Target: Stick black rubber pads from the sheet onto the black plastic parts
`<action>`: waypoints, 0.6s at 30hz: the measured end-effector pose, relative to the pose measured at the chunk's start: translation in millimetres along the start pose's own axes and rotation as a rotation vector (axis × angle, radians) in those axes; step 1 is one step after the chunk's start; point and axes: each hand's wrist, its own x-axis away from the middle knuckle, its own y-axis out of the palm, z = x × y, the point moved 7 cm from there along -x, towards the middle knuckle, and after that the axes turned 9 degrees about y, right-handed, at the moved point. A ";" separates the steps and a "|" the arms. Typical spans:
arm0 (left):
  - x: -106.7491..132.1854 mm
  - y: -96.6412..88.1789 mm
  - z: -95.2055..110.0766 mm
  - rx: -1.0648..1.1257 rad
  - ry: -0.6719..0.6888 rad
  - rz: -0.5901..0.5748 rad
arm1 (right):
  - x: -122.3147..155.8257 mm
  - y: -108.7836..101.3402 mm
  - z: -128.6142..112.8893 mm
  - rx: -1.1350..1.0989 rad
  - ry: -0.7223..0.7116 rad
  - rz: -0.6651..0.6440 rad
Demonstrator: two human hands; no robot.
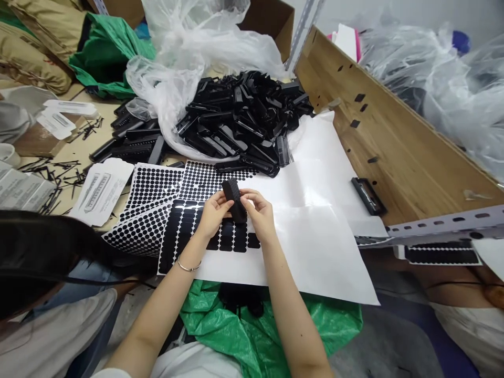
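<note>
Between both hands is a small black plastic piece (pixel 233 198), oblong and ribbed on the side facing me, held tilted. My left hand (pixel 213 212) grips its left side with thumb and fingers. On the other side, the fingertips of my right hand (pixel 258 211) close on its right edge; whether they also hold something small is hidden. Beneath the hands lies a white sheet of black stickers (pixel 226 242), oblong and rounded. More sheets with round black dots (pixel 153 184) are spread to the left. A large heap of black plastic pieces (pixel 244 113) lies just beyond.
Clear plastic bags (pixel 212 37) drape behind the heap. A wooden board (pixel 394 131) stands along the right, with a black part (pixel 368 196) at its foot. Printed white cards (pixel 101 190) and thin black strips (pixel 55 173) lie left. A co-worker's dark hair (pixel 47 252) is close at left.
</note>
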 end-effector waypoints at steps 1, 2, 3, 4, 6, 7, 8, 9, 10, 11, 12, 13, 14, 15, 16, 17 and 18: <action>0.3 0.1 0.4 -0.001 0.005 0.002 | 2.0 2.2 0.3 0.005 -0.009 0.006; 0.7 0.3 0.7 -0.002 0.008 0.001 | 3.0 3.9 1.1 0.009 -0.013 0.008; 1.1 0.5 0.9 -0.004 0.011 0.000 | 3.2 5.0 2.0 0.014 -0.015 0.009; 1.5 0.8 1.1 -0.006 0.013 0.000 | 3.1 5.5 2.8 0.019 -0.017 0.010; 2.1 1.1 1.5 -0.008 0.017 -0.002 | 2.9 5.3 3.8 0.025 -0.026 0.015; 2.3 1.1 1.6 -0.008 0.018 -0.002 | 3.1 5.0 4.0 0.023 -0.031 0.019; 2.5 1.0 1.7 -0.007 0.017 -0.002 | 3.6 4.7 4.0 0.019 -0.037 0.024; 2.6 0.9 1.8 -0.005 0.016 -0.003 | 4.3 4.5 4.0 0.014 -0.044 0.029; 2.6 0.7 1.9 -0.003 0.015 -0.004 | 5.2 4.6 3.9 0.009 -0.051 0.035; 2.6 0.3 2.0 -0.001 0.015 -0.003 | 6.2 4.8 3.8 0.004 -0.058 0.040; 2.6 -0.2 1.9 0.001 0.015 0.000 | 7.1 5.0 3.9 -0.002 -0.063 0.047; 2.5 -0.6 1.8 0.002 0.013 0.003 | 7.9 5.2 4.3 -0.008 -0.065 0.054; 2.5 -0.9 1.4 0.003 0.011 0.005 | 8.5 5.2 5.0 -0.013 -0.064 0.061; 2.4 -1.1 1.0 0.003 0.009 0.006 | 8.8 5.2 5.9 -0.015 -0.061 0.069; 2.4 -1.0 0.7 0.001 0.008 0.004 | 8.9 5.2 6.9 -0.014 -0.057 0.076; 2.4 -0.9 0.4 0.000 0.009 0.001 | 8.9 5.1 7.8 -0.010 -0.054 0.084; 2.5 -0.7 0.3 0.001 0.013 -0.002 | 8.8 5.1 8.4 -0.005 -0.054 0.090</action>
